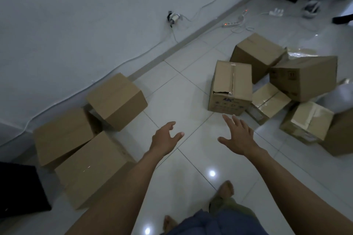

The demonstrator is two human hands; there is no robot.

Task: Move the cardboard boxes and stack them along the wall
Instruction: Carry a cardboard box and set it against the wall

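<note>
Currently left hand (166,136) and right hand (237,137) hover over the floor (191,91), fingers (228,120) apart, empty. Three boxes (116,99) sit by the wall (76,25); a loose box (231,86) stands just beyond the right hand.

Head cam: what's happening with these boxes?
A person reaches out with the left hand and right hand, both open and empty, toward the upright box at the near edge of a loose pile on the floor. Neither hand touches it yet. Near the wall, three boxes already sit.
</note>
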